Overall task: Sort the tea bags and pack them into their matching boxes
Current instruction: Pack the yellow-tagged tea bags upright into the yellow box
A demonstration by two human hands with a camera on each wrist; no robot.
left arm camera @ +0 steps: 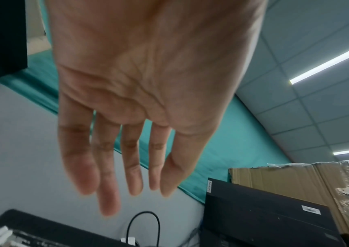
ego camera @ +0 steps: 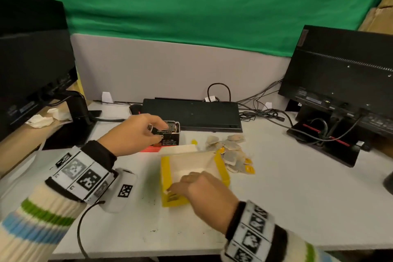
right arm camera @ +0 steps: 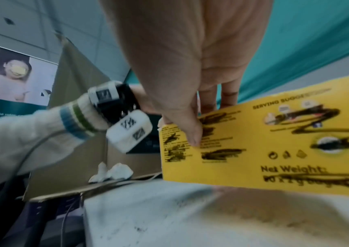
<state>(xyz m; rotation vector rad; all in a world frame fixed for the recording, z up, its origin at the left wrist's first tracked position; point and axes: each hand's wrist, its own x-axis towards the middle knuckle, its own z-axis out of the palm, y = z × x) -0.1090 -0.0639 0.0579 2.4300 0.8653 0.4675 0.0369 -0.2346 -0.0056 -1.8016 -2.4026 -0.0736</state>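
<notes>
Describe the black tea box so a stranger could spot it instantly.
Start at the flat black keyboard at the back of the white desk. Just in front of its left end stands the black box, under the left hand. It is small, dark and upright; the yellow box nearer the person is larger and open.

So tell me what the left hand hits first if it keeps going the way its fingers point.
Probably the black tea box: the left hand reaches right at it, fingertips about at its top edge; contact unclear.
</notes>
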